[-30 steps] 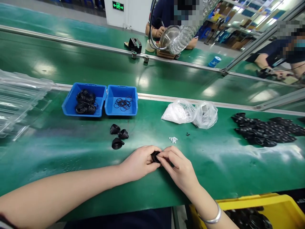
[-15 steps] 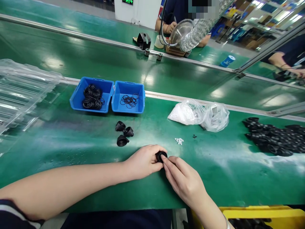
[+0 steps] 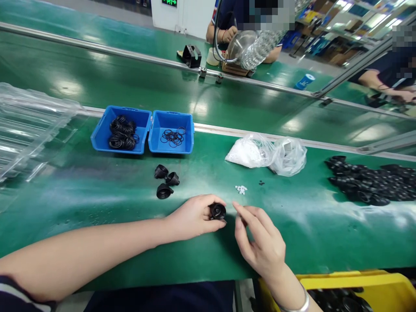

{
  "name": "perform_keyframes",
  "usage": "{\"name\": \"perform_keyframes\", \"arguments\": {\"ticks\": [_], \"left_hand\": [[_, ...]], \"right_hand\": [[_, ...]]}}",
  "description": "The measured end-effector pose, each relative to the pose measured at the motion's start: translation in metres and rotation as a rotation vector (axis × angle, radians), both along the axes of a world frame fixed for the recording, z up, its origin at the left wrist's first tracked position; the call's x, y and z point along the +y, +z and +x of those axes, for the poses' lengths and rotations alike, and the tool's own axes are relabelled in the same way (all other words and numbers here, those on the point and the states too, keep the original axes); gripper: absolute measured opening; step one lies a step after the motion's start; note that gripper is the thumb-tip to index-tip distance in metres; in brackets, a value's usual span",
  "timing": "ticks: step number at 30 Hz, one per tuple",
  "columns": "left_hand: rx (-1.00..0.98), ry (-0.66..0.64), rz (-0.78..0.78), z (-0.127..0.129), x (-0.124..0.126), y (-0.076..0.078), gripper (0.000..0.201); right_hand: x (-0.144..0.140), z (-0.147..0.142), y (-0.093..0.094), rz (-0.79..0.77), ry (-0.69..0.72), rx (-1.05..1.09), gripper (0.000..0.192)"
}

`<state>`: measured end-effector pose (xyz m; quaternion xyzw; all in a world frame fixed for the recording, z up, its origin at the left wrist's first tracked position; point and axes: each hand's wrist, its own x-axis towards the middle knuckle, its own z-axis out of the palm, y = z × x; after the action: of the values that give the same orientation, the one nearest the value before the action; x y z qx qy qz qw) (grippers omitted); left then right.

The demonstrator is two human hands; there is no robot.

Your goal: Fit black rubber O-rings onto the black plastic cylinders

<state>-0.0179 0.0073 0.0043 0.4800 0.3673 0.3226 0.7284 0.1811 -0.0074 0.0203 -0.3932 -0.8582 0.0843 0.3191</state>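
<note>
Head view: left hand (image 3: 193, 216) grips black cap (image 3: 217, 211), right hand (image 3: 260, 242) beside.

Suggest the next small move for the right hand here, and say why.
Probably reach forward to the small white pieces and pick one up. The left hand holds the round black plastic cap open side up, while the right hand is apart from it with its grip open and seemingly empty.

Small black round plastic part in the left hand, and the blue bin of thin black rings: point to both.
Small black round plastic part (image 3: 217, 211), head view, its round face.
Blue bin of thin black rings (image 3: 186, 143), head view, bare floor.
</note>
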Motion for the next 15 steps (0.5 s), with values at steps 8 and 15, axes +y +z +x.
{"name": "perform_keyframes", "arguments": {"ticks": [8, 15], "left_hand": [[-0.064, -0.017, -0.034, 0.000, 0.001, 0.000, 0.023], [0.063, -0.060, 0.038, -0.002, -0.002, -0.002, 0.029]], "right_hand": [[0.006, 0.000, -0.010, -0.105, -0.062, 0.079, 0.044], [-0.001, -0.002, 0.003, -0.058, 0.183, -0.212, 0.048]]}}
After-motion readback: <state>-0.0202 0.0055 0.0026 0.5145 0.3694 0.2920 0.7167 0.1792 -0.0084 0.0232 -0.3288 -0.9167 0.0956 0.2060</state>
